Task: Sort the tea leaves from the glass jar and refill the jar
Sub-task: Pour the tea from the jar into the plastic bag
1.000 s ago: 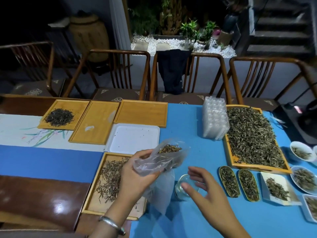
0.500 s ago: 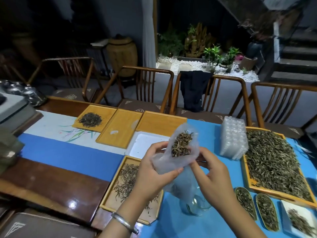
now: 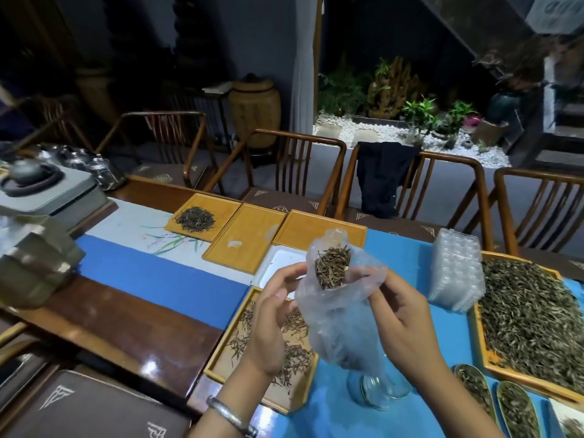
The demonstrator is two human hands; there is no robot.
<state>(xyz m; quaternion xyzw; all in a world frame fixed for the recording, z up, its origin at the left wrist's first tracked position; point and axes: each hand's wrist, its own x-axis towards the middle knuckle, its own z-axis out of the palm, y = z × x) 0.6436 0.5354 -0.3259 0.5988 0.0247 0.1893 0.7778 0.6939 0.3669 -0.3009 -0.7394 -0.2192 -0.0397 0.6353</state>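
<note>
Plastic bag (image 3: pixel 339 317) raised higher, right hand (image 3: pixel 403 314) now gripping

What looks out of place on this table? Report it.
The flat yellow wooden tray, middle of the far row, carries a pale white smear near its centre, residue or scuff, I cannot tell which. Nothing else stands out.

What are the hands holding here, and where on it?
Both the left hand and right hand pinch the clear plastic bag of tea at its sides.

Wooden chairs (image 3: pixel 294 172) line the counter's (image 3: pixel 132 324) far side; a dark garment (image 3: pixel 382 178) hangs over one. Potted plants (image 3: pixel 420 112) stand on white pebbles (image 3: pixel 341 124) beyond.
</note>
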